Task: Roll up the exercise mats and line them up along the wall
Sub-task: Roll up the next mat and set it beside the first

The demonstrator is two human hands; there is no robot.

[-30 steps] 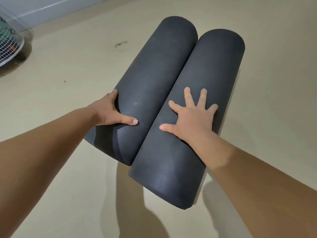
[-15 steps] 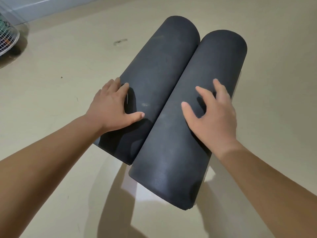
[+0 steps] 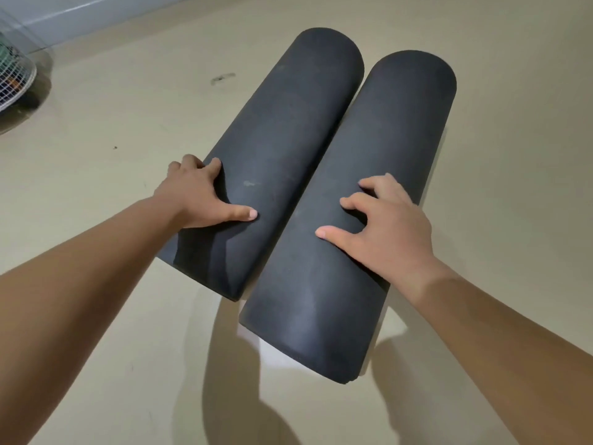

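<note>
Palms flat: L hand (image 3: pixel 195 195) on left roll (image 3: pixel 282 149), R hand (image 3: pixel 382 226) on right roll (image 3: pixel 362 194)

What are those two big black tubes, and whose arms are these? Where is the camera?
The camera sits on a person's head and looks down, so the arms you see are that person's own. The two black tubes are foam exercise mats rolled up, lying side by side on the beige floor. The left hand rests on the left rolled mat, with its fingers curled over the side. The right hand rests on top of the right rolled mat. Neither mat is lifted. At the far left there is a white wire basket, and a pale wall runs behind.
</note>
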